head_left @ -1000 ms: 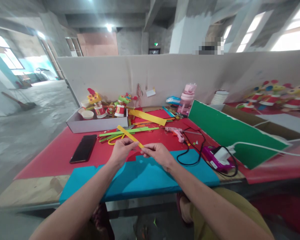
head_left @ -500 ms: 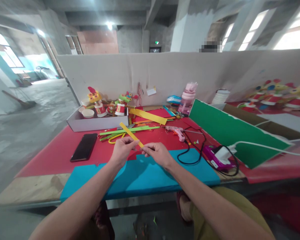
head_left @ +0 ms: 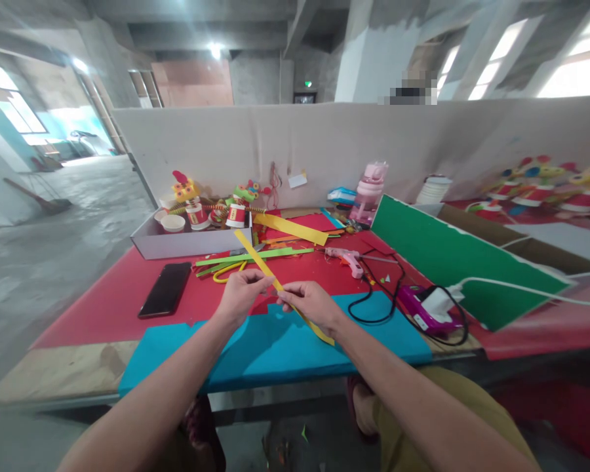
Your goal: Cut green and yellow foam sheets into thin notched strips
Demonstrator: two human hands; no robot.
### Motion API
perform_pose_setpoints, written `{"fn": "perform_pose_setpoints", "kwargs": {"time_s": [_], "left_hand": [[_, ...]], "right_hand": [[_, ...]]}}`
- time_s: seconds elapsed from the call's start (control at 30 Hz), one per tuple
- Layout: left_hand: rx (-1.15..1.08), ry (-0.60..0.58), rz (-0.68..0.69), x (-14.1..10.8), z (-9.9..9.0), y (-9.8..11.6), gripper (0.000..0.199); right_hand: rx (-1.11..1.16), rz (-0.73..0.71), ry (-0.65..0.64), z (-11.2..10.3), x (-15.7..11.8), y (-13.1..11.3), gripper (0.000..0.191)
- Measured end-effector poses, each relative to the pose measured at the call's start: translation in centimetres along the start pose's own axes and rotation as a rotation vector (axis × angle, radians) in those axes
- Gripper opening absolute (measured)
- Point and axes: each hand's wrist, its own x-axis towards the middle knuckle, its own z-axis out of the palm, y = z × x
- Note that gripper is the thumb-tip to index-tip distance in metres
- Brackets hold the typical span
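Observation:
A narrow yellow paper strip [head_left: 254,252] slants between my hands, over the near part of the table. My left hand [head_left: 240,295] pinches its edge with thumb and forefinger. Close beside it, my right hand [head_left: 311,303] pinches the same strip slightly lower. The strip's far end points up and away to the left; its near end hangs below my right hand, above the blue cloth [head_left: 275,354]. Beyond my hands lie green paper strips [head_left: 260,255] and yellow-handled scissors [head_left: 229,272], partly under the strips.
A black phone [head_left: 165,290] lies at left, behind it a white box [head_left: 191,242] of paper-cup figures. To the right are a pink glue gun [head_left: 347,259], its black cable, a purple power strip [head_left: 425,314] and a green board [head_left: 462,262]. A pink bottle [head_left: 371,190] stands behind.
The strip's lower end has come out below my right hand and now hangs over the blue cloth; its upper end reaches a little higher. Both hands stay almost in place.

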Motion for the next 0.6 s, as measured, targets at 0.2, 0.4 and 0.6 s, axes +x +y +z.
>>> {"fn": "perform_pose_setpoints", "kwargs": {"time_s": [0.2, 0.4, 0.6], "left_hand": [[-0.017, 0.015, -0.013, -0.04, 0.00, 0.19, 0.024], [-0.034, 0.025, -0.014, -0.03, 0.06, 0.31, 0.024], [-0.023, 0.046, -0.022, -0.04, 0.02, 0.38, 0.024]], "right_hand": [[-0.032, -0.010, -0.004, -0.02, -0.03, -0.16, 0.035], [-0.107, -0.021, 0.001, 0.06, -0.21, -0.67, 0.031], [-0.115, -0.054, 0.008, 0.05, -0.04, -0.15, 0.032]]}}
